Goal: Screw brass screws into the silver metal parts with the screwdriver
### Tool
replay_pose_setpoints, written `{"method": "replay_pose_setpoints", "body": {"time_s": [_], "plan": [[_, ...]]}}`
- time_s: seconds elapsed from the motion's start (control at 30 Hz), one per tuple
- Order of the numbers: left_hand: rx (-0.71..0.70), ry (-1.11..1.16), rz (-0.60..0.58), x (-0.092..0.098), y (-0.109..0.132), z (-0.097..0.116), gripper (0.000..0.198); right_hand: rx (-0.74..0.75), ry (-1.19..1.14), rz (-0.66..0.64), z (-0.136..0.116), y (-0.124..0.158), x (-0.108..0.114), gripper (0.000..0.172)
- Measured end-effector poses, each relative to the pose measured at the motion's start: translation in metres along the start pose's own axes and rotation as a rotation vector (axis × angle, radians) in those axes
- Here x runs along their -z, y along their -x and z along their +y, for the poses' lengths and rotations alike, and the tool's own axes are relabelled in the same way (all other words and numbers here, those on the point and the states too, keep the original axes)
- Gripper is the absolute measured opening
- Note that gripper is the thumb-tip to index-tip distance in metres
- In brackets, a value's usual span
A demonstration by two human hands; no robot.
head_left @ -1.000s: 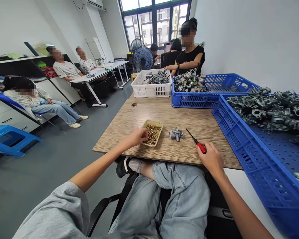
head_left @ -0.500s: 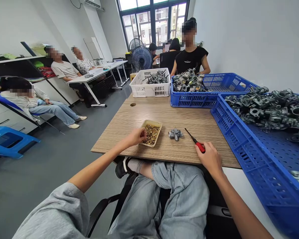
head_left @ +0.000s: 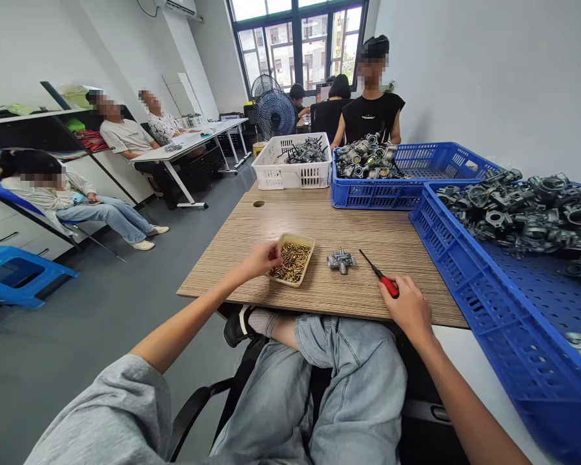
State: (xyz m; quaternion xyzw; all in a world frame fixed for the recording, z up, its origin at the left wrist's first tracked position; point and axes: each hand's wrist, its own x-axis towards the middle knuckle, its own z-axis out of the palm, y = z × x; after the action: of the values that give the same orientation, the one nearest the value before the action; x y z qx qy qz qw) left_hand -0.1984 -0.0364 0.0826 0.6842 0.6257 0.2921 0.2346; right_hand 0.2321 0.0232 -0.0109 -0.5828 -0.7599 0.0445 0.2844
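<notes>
My left hand (head_left: 266, 259) is at the left rim of a small cream tray (head_left: 310, 257) filled with brass jets or screws (head_left: 295, 261). Its fingers are pinched together over the brass pieces; whatever lies between the fingertips is too small to name. A grey metal carburetor (head_left: 341, 261) rests on the wooden table to the right of the tray. Beside it, my right hand (head_left: 408, 306) grips the red handle of a screwdriver (head_left: 388, 285), whose dark shaft points up and left toward the carburetor.
Along the right stands a blue crate (head_left: 469, 278) heaped with carburetors. Behind are another blue crate (head_left: 377, 194) and a white basket (head_left: 290, 174), both holding metal parts. A person in a black top (head_left: 370, 119) is beyond them. Others sit at the left, near a blue stool (head_left: 19, 271).
My left hand has risen slightly and shifted a little left over the tray, fingers still pinched. My right hand, the screwdriver and the carburetor stay in place. The person opposite has shifted slightly.
</notes>
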Motion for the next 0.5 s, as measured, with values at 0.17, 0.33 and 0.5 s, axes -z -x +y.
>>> {"method": "replay_pose_setpoints", "body": {"time_s": [0.17, 0.33, 0.5], "plan": [[-0.008, -0.116, 0.049, 0.008, -0.001, 0.01, 0.014, 0.014, -0.006, 0.002, 0.002, 0.0, -0.001, 0.024], [-0.032, -0.166, 0.066, 0.006, -0.006, 0.017, 0.009, 0.023, -0.007, 0.004, 0.003, 0.0, -0.002, 0.025], [-0.054, -0.196, 0.062, 0.0, -0.021, 0.012, 0.007, 0.018, -0.004, 0.005, 0.003, 0.0, -0.002, 0.025]]}}
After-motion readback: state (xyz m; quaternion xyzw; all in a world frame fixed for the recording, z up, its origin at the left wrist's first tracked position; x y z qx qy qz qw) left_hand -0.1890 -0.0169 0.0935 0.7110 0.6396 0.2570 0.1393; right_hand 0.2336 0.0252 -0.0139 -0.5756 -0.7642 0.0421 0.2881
